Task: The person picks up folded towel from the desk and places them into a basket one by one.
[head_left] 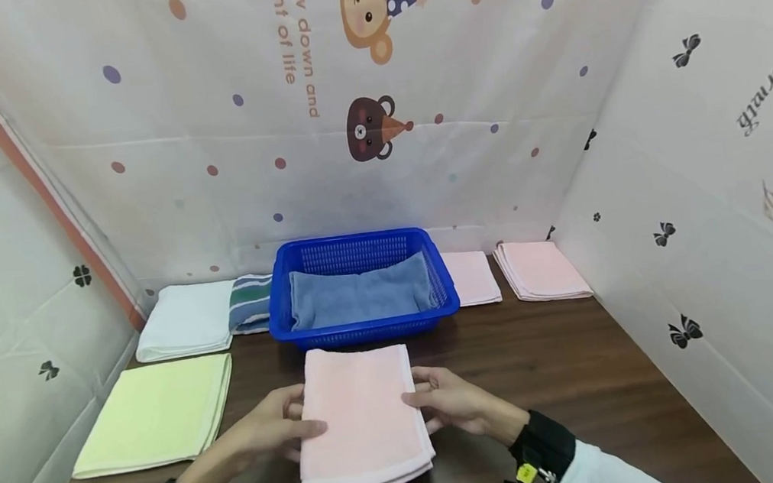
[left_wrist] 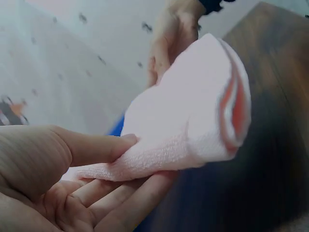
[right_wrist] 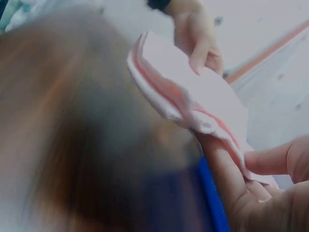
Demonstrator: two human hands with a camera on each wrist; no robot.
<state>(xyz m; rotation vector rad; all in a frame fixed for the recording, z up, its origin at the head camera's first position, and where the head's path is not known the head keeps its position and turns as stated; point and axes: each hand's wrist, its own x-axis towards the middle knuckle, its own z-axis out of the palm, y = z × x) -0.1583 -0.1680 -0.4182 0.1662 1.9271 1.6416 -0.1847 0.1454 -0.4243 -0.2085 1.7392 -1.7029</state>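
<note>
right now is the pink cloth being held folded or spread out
Folded: the held pink cloth shows stacked layers at its near edge in the head view; both wrist views show layers too.

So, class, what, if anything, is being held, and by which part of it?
A folded, rectangular pale-pink cloth towel, pinched at its opposite side edges by the left hand and right hand.

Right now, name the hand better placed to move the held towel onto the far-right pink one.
Probably the right hand: it grips the held towel on the side nearer the far-right pink towel; the left hand grips opposite.
</note>
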